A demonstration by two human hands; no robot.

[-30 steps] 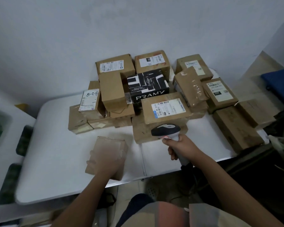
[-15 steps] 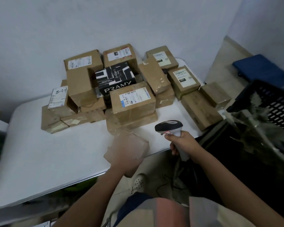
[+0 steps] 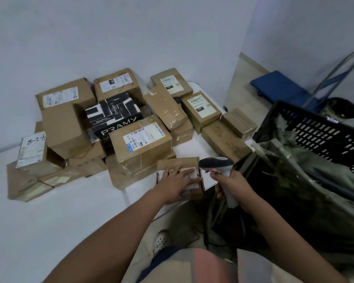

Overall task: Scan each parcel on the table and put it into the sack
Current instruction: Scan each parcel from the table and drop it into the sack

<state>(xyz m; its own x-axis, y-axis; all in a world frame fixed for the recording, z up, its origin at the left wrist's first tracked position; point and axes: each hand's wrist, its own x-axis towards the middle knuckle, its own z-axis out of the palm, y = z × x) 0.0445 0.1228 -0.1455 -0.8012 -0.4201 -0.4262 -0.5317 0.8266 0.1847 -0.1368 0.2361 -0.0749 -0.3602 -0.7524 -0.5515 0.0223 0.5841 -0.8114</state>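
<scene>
Cardboard parcel point(image 3: 189, 173): sitting at the table point(image 3: 49, 211) near edge, just left of the scanner; label mostly hidden under the fingers, unreadable.
Left hand point(image 3: 177, 185): lying on top of the parcel, fingers gripping it; underside contact hidden.
Right hand point(image 3: 232, 183): fingers wrapping tight round the scanner point(image 3: 217, 163) grip; scanner head pointing toward the parcel, window facing away from camera.
Pile point(image 3: 119, 127): brown boxes crowding the table's far side, stacked and tilting; black PRAMY box point(image 3: 114, 117) sitting among them, partly covered by a labelled box point(image 3: 140, 142). Lower boxes mostly blocked.
Sack point(image 3: 294, 180): greenish, hanging open on the right inside a black crate point(image 3: 319, 129); inside too dark to make out contents.
Floor: blue trolley point(image 3: 282, 88) sitting behind the crate, handle running off frame.
</scene>
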